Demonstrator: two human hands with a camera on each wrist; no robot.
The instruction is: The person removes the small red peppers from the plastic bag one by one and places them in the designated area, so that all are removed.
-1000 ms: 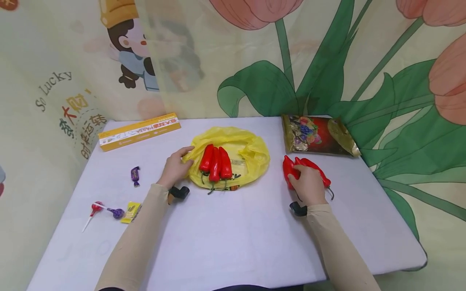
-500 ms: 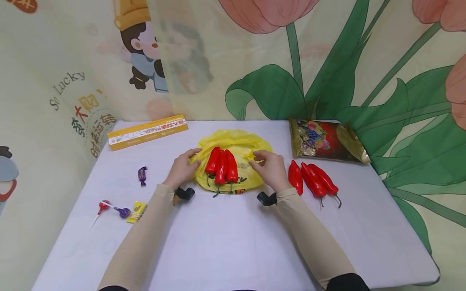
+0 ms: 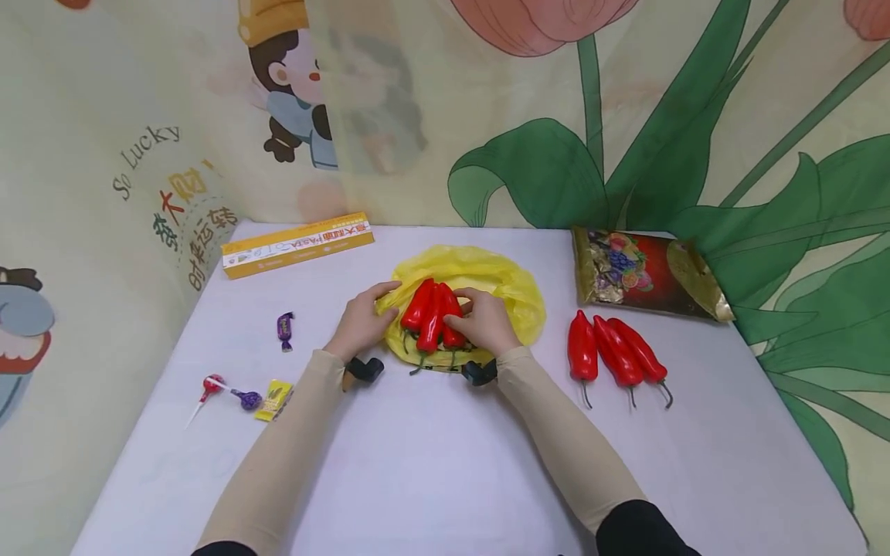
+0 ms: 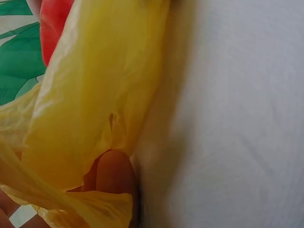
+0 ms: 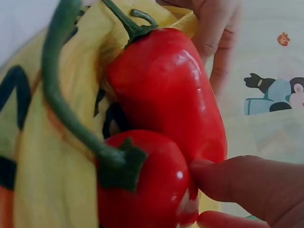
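A yellow plastic bag (image 3: 523, 297) lies spread on the table, with three red chili peppers (image 3: 430, 318) with green stems on it. My left hand (image 3: 363, 320) grips the bag's left edge; in the left wrist view a fingertip (image 4: 115, 173) pokes out among the folds of yellow plastic (image 4: 95, 95). From the right, my right hand (image 3: 489, 323) pinches the rightmost of these peppers. In the right wrist view its thumb (image 5: 237, 178) presses against a glossy red pepper (image 5: 147, 164), beside another one (image 5: 166, 85). Part of the right fingers is hidden behind the peppers.
To the right lie three more red peppers (image 3: 617, 351), below a gold and red packet (image 3: 650, 274). A yellow pasta box (image 3: 299, 245) is at the back left. Several sweets are on the left: a purple-wrapped candy (image 3: 285, 332), lollipops (image 3: 249, 399) and a yellow sachet (image 3: 274, 400).
My right hand has moved left, from the peppers on the right, past the bag's right edge, to a pepper on the bag. The left hand stays at the bag's left edge.
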